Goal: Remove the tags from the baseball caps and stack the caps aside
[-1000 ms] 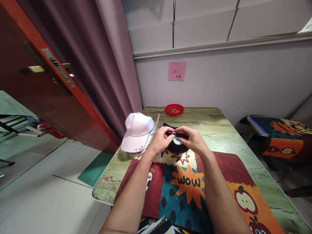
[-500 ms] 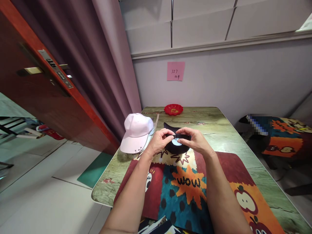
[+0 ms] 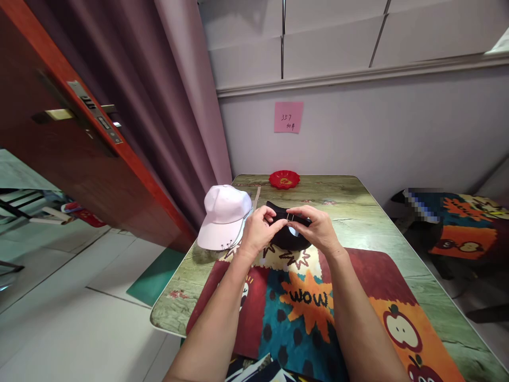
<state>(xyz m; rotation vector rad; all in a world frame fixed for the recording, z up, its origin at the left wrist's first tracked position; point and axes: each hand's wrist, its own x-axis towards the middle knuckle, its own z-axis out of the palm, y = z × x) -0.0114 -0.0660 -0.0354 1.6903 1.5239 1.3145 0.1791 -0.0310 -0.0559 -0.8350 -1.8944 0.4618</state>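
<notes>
A black cap (image 3: 289,242) lies at the far edge of the colourful mat, its brim pointing away from me. Across its back opening runs a black strap with a small metal buckle (image 3: 290,217). My left hand (image 3: 259,229) is closed on the strap just left of the buckle, thumb and fingers pinched. From the other side my right hand (image 3: 316,227) pinches the strap close to the buckle. Part of the cap is hidden behind both hands. A pale pink cap (image 3: 226,212) with small rings on its brim sits to the left of my left hand.
The wood-patterned table (image 3: 338,196) carries a patterned mat (image 3: 278,329). At the back stands a red scalloped dish (image 3: 284,179). A pink note (image 3: 288,117) is stuck on the wall. An open door (image 3: 79,159) and a curtain (image 3: 175,106) flank the left side.
My fingers have shifted slightly along the strap, and the metal buckle now shows between them. Less of the pale patch inside the black cap is visible. The view has moved slightly.
</notes>
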